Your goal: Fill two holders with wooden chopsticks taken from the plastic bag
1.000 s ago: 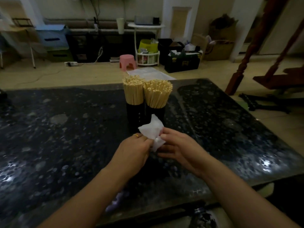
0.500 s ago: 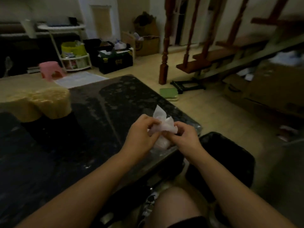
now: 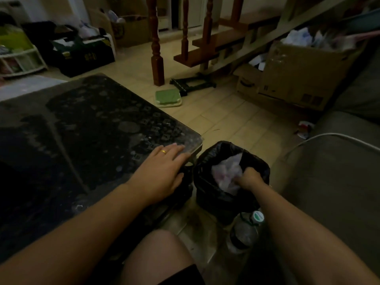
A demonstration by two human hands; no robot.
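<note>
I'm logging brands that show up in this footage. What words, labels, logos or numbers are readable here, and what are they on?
No text reads clearly.
Cardboard box: a curved arrow logo and small printed symbols, no legible words.
Black crate: yellow markings, too blurred to read.
Bottle cap: a green and white print, too small to read.
Plastic bag pressed into the bin by the right hand: no print discernible.

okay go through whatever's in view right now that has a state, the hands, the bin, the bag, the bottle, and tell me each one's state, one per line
Left hand: flat, palm down on the dark speckled table.
Right hand: inside the bin, closed on the plastic.
Crumpled clear plastic bag: in the bin.
Black-lined waste bin: open, upright on the floor.
Clear plastic bottle: capped, beside the bin.
</note>
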